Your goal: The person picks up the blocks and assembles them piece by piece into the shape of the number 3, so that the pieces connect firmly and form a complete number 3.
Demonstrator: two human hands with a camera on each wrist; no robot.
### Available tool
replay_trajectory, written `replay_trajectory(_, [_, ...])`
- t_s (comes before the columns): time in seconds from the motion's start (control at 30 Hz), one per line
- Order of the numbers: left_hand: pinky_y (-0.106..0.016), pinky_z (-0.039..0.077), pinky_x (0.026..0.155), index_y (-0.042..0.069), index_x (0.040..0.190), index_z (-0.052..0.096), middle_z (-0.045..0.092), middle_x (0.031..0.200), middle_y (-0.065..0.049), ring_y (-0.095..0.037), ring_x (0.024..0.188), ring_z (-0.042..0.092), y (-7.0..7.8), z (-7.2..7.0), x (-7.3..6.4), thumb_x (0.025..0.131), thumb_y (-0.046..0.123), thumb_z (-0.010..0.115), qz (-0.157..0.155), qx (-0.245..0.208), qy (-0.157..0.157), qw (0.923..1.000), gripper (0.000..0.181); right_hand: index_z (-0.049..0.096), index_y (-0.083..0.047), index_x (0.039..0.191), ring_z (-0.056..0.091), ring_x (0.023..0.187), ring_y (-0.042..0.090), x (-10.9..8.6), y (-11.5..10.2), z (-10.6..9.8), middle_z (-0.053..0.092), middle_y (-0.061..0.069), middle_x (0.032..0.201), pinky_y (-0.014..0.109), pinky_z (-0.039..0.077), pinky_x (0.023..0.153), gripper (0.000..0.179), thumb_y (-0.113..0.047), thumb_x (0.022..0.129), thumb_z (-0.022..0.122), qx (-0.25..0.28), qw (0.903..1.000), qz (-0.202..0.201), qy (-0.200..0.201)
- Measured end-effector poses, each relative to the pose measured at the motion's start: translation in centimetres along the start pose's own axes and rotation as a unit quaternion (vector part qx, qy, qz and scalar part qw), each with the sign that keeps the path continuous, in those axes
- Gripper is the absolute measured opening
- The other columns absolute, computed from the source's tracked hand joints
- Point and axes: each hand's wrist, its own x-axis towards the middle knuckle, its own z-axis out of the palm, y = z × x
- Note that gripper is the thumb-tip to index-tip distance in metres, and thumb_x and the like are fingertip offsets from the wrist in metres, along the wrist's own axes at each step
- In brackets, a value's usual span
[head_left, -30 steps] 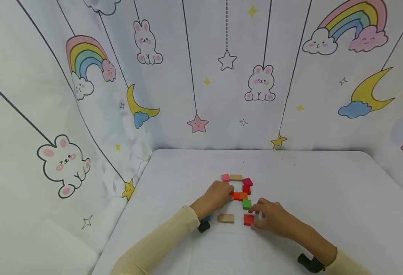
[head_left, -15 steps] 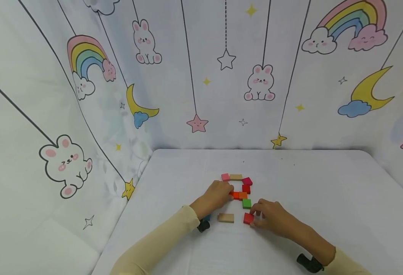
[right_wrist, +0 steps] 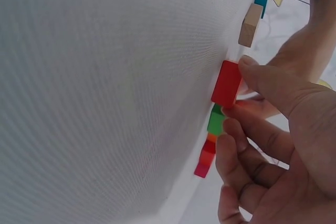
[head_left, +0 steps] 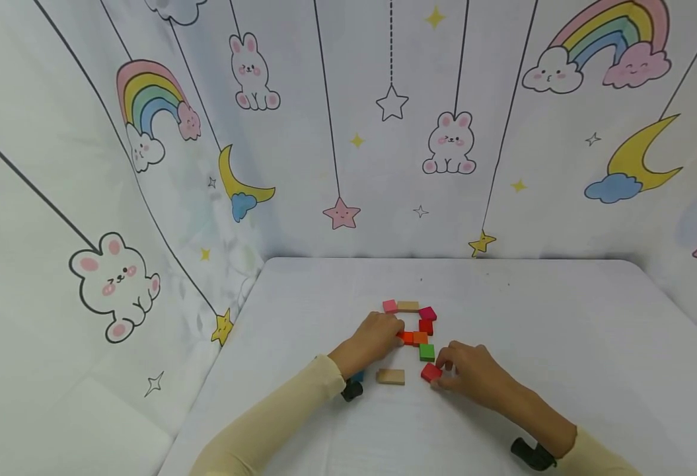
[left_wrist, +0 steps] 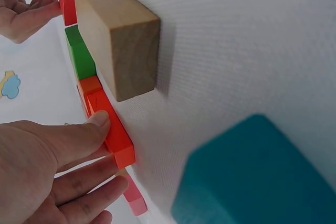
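On the white table, a line of small blocks bends in front of me. My left hand [head_left: 374, 337] pinches an orange-red block [left_wrist: 112, 129] with the thumb on one side and fingertips by its end. Right against that block sits an orange block [head_left: 421, 338], then a green block [head_left: 427, 352]. My right hand [head_left: 473, 375] pinches a red block [right_wrist: 227, 84] between thumb and index finger; it stands slightly turned, just on the near side of the green block. Left of it lies a plain wooden block [head_left: 392, 377]. A teal block [left_wrist: 257, 177] is partly hidden behind my left wrist.
Farther back, a pink block [head_left: 390, 307], a second wooden block [head_left: 408, 307], a crimson block [head_left: 428, 313] and another red block [head_left: 425, 327] continue the line. A printed curtain [head_left: 300, 165] hangs behind the table [head_left: 562, 317].
My right hand has moved the red block a little away from me, toward the green block, and turned it slightly. The left hand has stayed in place.
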Motion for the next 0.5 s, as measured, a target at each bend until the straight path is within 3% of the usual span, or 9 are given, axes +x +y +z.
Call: replay_trajectory(0.5, [-0.030,0.052,0.095,0.017,0.115,0.077,0.075,0.099,0.003,-0.012,0.086,0.063,0.08,-0.30,-0.29,0.099,0.031,0.076,0.001,0.004,0.001,1.0000,0.022,0.073,-0.022,0.093,0.059,0.081,0.007,0.22,0.19,0.25,0.064,-0.009,0.086,0.044,0.048,0.080,0.035,-0.043,0.075,0.094,-0.020,0.9997,-0.001,0.015])
